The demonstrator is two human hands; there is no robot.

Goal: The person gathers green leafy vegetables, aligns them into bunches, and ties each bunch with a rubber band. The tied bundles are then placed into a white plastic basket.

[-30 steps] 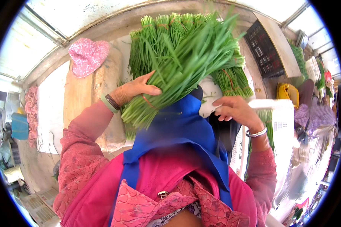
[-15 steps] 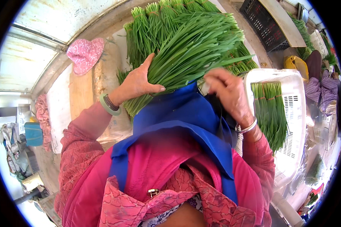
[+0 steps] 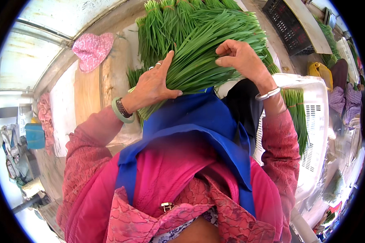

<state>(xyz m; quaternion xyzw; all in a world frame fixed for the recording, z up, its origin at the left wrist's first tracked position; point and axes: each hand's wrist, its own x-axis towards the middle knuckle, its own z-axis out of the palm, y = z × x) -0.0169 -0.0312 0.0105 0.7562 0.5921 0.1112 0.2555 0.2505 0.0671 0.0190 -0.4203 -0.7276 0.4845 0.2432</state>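
A large loose heap of long flat green leaves, garlic chives [image 3: 207, 48], lies in front of me across the top of my blue apron [image 3: 182, 113]. My left hand [image 3: 156, 83] grips the stem end of these chives, thumb on the near side and fingers over the far side. Pale stems stick out below its wrist. Over the middle of the leaves is my right hand [image 3: 245, 60], its fingers curled and thumb close to the index finger. Whether a leaf is caught between them is too small to tell. Tied chive bunches [image 3: 162, 20] stand behind the heap.
To the right, a white plastic crate [image 3: 314, 121] holds tied chives [image 3: 297, 117]. A black crate [image 3: 288, 28] stands at the far right, near a yellow bag [image 3: 320, 73]. On the left are a pink hat [image 3: 93, 50] and a wooden board [image 3: 87, 97]. Another person's checked sleeve [image 3: 351, 99] shows far right.
My right hand has moved up from beside the apron to over the leaves. My left hand stays on the stems, shifted only slightly.
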